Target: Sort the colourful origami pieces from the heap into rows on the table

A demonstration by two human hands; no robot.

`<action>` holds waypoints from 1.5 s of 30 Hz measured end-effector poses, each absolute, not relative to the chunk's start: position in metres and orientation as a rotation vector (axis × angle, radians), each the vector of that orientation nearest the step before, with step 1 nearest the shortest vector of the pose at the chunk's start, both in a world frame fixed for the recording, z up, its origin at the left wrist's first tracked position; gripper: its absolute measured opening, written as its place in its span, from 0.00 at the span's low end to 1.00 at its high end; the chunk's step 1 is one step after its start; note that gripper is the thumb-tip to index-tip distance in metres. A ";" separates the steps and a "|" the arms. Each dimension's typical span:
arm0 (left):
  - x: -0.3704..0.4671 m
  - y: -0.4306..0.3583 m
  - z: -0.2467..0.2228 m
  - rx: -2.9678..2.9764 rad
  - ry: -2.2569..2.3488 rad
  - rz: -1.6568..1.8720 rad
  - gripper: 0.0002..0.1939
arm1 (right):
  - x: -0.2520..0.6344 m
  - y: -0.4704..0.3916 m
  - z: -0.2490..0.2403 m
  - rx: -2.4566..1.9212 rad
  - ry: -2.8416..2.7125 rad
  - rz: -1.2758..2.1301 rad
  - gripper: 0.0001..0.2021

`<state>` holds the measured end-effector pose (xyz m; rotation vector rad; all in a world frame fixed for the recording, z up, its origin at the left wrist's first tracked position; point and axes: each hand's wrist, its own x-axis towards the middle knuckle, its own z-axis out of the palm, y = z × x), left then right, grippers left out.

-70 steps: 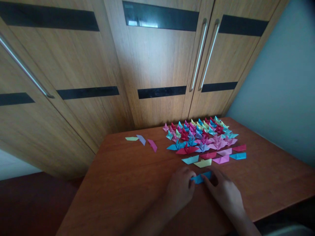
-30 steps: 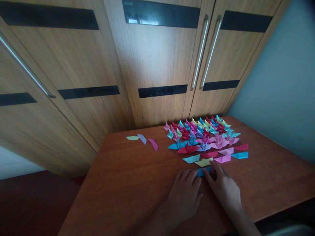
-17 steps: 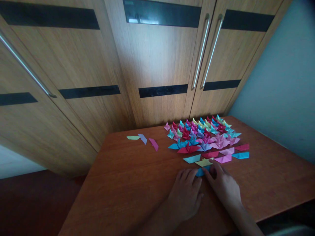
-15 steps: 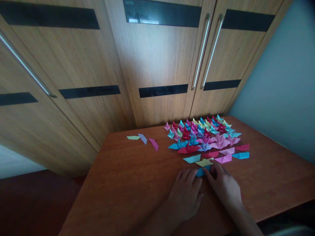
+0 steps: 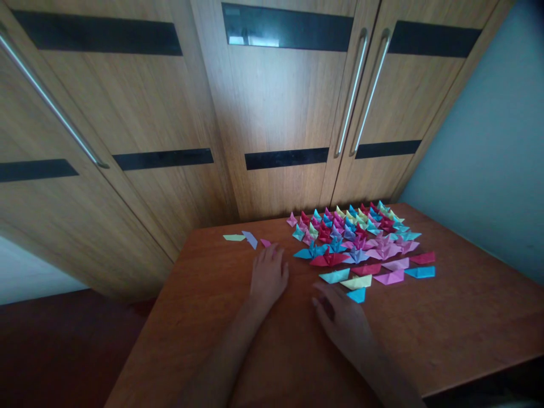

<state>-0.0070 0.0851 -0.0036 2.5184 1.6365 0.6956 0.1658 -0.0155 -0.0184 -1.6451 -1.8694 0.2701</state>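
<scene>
My left hand (image 5: 268, 273) reaches over the table with its fingers stretched out. Its fingertips partly cover a magenta folded paper piece (image 5: 265, 243); whether they touch it I cannot tell. Beside that lie a lilac folded paper strip (image 5: 250, 239) and a pale yellow one (image 5: 234, 238). My right hand (image 5: 342, 317) hovers low over the table, thumb and fingers apart, with nothing seen in it. Just right of its fingers lies a blue folded paper piece (image 5: 356, 295), partly hidden by the hand. Beyond are a yellow folded piece (image 5: 357, 282) and a light turquoise one (image 5: 335, 276).
Many colourful pointed origami pieces (image 5: 357, 232) stand in rows at the back right. In front of them lie several flat folded pieces, including a pink one (image 5: 390, 277) and a blue one (image 5: 420, 272). A wooden wardrobe (image 5: 280, 102) borders the table's (image 5: 204, 317) back edge.
My left hand has left the blue piece and moved left and away from me to the magenta piece. My right hand has let go of the blue piece and drawn back left.
</scene>
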 end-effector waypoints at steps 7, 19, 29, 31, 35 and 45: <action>-0.025 0.104 -0.019 2.616 1.712 0.515 0.19 | 0.119 -0.005 -0.018 -1.560 -2.027 0.439 0.16; -0.066 0.069 -0.015 2.423 1.266 0.763 0.10 | 0.106 0.032 -0.020 -1.550 -1.981 0.507 0.09; -0.079 0.066 -0.017 2.462 1.766 0.614 0.14 | 0.108 0.039 -0.035 -1.505 -1.852 0.456 0.13; -0.079 0.067 -0.016 2.455 1.729 0.637 0.09 | 0.108 0.038 -0.035 -1.500 -1.851 0.464 0.13; -0.076 0.067 -0.012 2.377 1.569 0.731 0.07 | 0.109 0.038 -0.035 -1.485 -1.836 0.477 0.13; -0.051 0.054 -0.012 1.660 1.167 0.893 0.10 | 0.112 0.038 -0.023 -1.259 -1.702 0.718 0.09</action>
